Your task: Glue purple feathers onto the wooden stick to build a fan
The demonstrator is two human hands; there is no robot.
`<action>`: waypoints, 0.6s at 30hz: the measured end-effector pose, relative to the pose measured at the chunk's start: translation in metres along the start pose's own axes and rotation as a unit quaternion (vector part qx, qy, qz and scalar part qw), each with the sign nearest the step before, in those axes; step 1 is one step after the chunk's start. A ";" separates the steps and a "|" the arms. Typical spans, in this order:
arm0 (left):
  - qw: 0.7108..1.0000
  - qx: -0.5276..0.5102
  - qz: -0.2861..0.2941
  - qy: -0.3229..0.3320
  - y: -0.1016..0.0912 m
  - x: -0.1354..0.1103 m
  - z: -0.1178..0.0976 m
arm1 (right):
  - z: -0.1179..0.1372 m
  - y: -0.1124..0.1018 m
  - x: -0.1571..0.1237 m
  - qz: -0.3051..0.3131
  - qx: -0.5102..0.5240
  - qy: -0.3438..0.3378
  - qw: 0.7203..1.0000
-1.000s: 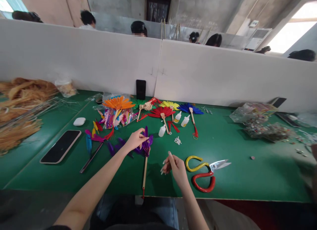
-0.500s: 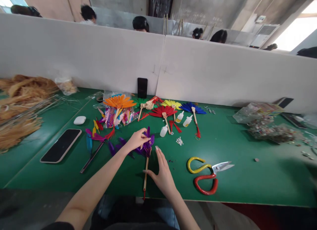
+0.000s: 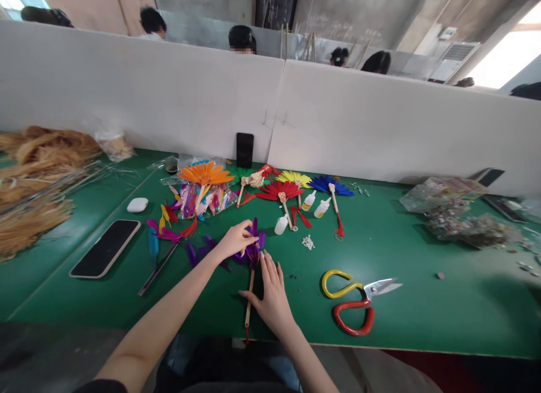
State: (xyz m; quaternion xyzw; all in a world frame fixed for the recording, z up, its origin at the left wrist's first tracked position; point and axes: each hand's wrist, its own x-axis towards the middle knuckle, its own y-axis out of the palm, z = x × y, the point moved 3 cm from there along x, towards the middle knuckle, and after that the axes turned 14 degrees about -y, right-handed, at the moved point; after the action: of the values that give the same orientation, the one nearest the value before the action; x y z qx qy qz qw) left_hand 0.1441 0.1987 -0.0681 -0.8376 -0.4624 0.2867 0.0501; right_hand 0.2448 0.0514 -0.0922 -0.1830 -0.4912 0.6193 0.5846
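A purple feather fan (image 3: 250, 291) lies in front of me, its wooden handle toward the table's front edge and a red tassel at the end. My left hand (image 3: 234, 241) is at the fan's head, fingers closed in a pinch on a purple feather (image 3: 254, 228). My right hand (image 3: 273, 294) lies open along the fan's right side, fingertips near the feather bases and thumb across the handle. Some loose purple feathers (image 3: 192, 254) lie left of the fan, partly behind my left forearm.
Finished-looking fans in orange (image 3: 205, 173), red (image 3: 282, 194), yellow and blue (image 3: 332, 184) lie at the back. Small glue bottles (image 3: 280, 225) and white beads (image 3: 308, 242) are nearby. Scissors (image 3: 367, 294) lie right; tweezers (image 3: 157, 269) and a phone (image 3: 105, 249) left.
My right hand has moved up and closer to the fan's head, its fingers now beside the feather bases. The left hand stays at the feathers.
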 end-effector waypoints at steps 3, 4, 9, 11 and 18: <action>1.000 0.014 -0.007 0.012 0.000 0.000 -0.002 | 0.000 0.000 0.000 0.004 -0.006 -0.008 1.000; 0.999 0.025 -0.014 0.022 -0.001 0.000 -0.003 | 0.000 0.000 0.000 0.005 -0.007 -0.011 1.000; 0.981 0.123 -0.117 0.098 -0.006 0.007 -0.009 | -0.001 0.000 -0.001 0.016 -0.013 -0.020 1.000; 0.973 0.152 -0.143 0.099 -0.008 0.009 -0.009 | -0.001 0.001 -0.001 0.017 -0.016 -0.024 0.999; 0.974 0.175 -0.124 0.073 -0.012 0.011 -0.012 | 0.000 0.000 -0.001 0.007 -0.022 -0.035 0.999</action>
State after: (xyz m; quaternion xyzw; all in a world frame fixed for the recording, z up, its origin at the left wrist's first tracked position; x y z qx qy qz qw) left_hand 0.1460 0.2164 -0.0583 -0.7705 -0.5005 0.2931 0.2644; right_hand 0.2451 0.0502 -0.0922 -0.1773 -0.5237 0.6185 0.5584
